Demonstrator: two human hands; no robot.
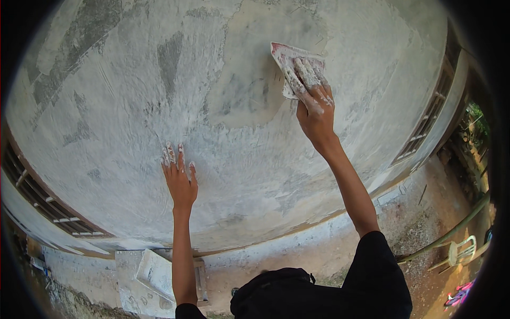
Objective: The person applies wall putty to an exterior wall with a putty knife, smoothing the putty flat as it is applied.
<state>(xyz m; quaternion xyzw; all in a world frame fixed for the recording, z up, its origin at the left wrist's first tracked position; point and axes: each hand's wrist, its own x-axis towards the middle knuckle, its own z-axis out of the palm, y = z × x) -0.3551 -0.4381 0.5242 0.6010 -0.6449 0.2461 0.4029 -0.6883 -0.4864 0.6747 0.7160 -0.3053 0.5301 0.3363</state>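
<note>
A grey plastered wall (122, 122) fills most of the view, with white filler streaked over it. High on the wall, my right hand (317, 114) grips a flat spreader (285, 53), reddish under a white coat of filler, and presses it to the surface. White paste covers those fingers, which lie across its back. Just left of the spreader is a smooth, damp-looking beige-grey patch (239, 95). Lower and to the left, my left hand (179, 183) rests against the wall with fingers spread and white-tipped, holding nothing.
Barred windows flank the wall at left (45, 204) and right (433, 106). Below stands a white-stained trough or box (154, 271), beside my left forearm. At lower right are a long pole (451, 226), a pale plastic chair (462, 251) and a pink object (458, 294) on the ground.
</note>
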